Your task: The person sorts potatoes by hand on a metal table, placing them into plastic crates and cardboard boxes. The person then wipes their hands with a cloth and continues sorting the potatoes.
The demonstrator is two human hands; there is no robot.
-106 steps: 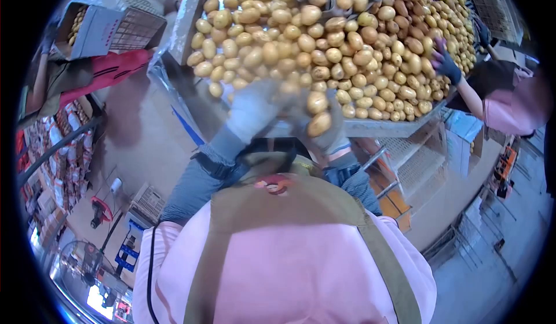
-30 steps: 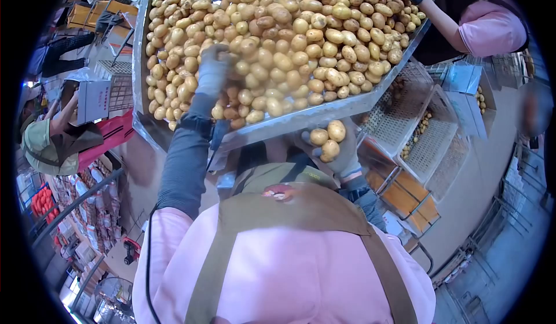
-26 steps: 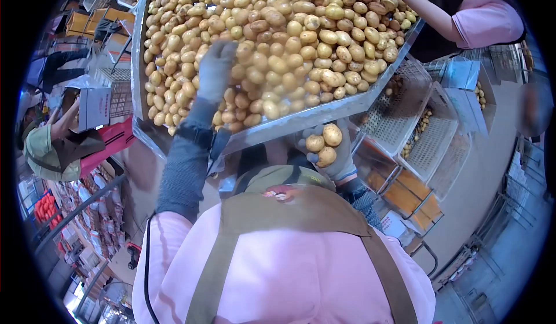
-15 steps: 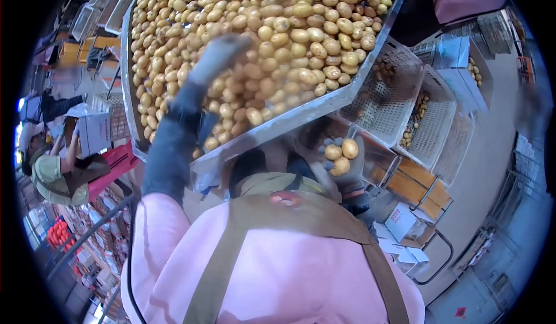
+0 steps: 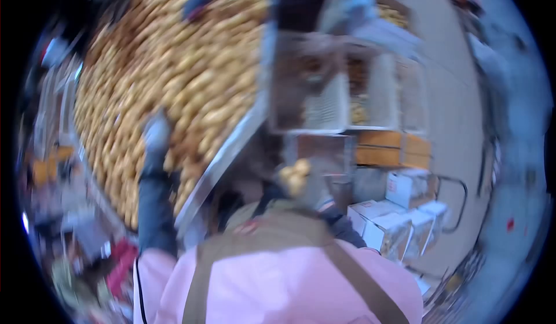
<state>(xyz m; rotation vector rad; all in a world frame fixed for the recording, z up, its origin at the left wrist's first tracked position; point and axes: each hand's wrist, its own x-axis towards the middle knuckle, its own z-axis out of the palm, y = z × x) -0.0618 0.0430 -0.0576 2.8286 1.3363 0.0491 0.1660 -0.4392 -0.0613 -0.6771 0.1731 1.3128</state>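
Observation:
Many yellow-brown potatoes (image 5: 191,75) fill a large metal-edged table (image 5: 231,144); the whole view is smeared by motion. My left hand (image 5: 157,132), in a pale glove below a dark sleeve, is on or just over the potatoes in the lower middle of the heap; its fingers are too blurred to read. Close to my body, right of the table's edge, my right hand (image 5: 313,186) in a greyish glove holds a few potatoes (image 5: 295,176) in a cluster.
A co-worker's dark-gloved hand (image 5: 197,5) reaches over the heap from the top. White plastic crates (image 5: 373,92) with some potatoes stand right of the table. Orange boxes (image 5: 394,149) and white cartons (image 5: 388,225) are below them. Another person (image 5: 69,280) is at the lower left.
The view has turned, so the table and crates appear shifted left. A co-worker's gloved hand now shows over the heap. My right hand still holds its potatoes.

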